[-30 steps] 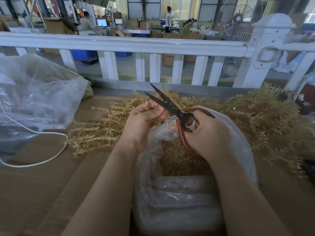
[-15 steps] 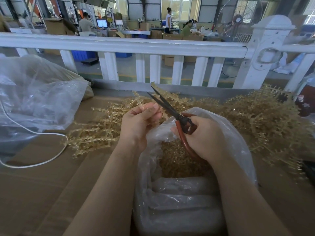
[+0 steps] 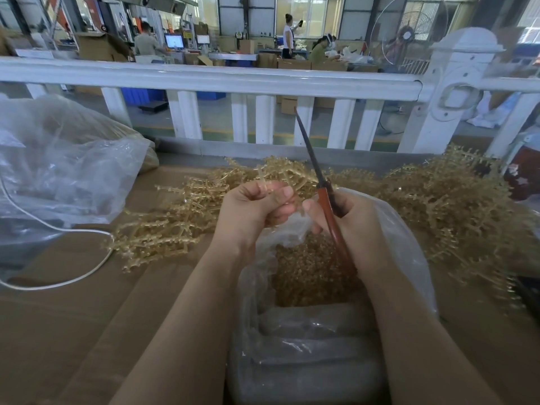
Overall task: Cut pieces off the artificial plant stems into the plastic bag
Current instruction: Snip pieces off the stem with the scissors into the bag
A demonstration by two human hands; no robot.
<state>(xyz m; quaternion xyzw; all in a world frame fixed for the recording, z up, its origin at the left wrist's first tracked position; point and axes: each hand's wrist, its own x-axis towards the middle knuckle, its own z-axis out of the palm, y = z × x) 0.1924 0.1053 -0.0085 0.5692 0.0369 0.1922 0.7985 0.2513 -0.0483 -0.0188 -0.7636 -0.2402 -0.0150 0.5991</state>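
Nearest the camera, between the two bare forearms, a clear plastic bag [image 3: 409,258] stands open on the brown cardboard-covered counter [image 3: 58,331]. Its lower part is crumpled and folded over, and a mass of small golden cut pieces [image 3: 304,276] lies inside it.

Just above the bag's mouth, the left hand [image 3: 254,211] has its fingers curled, its grip pinching a thin golden stem [image 3: 263,178] that sticks up past the fingertips. Beside it and almost touching, the right hand [image 3: 353,226] wraps its grip round the reddish-brown handles of the scissors [image 3: 324,194]. The dark blades lie together and point up and slightly left, their tip crossing in front of the railing.

Behind the hands, a pile of golden artificial plant stems [image 3: 438,200] spreads across the counter, thickest on the right and trailing out to the left. On the left a white cable [image 3: 73,276] loops over the cardboard, and a second, large clear bag [image 3: 64,171] bulges beyond it.

At the counter's far edge runs a white railing [image 3: 233,80] with upright bars and a thick post on the right. Beyond it lies a workshop floor with cardboard boxes, blue crates, lit screens, a standing fan and several people working.
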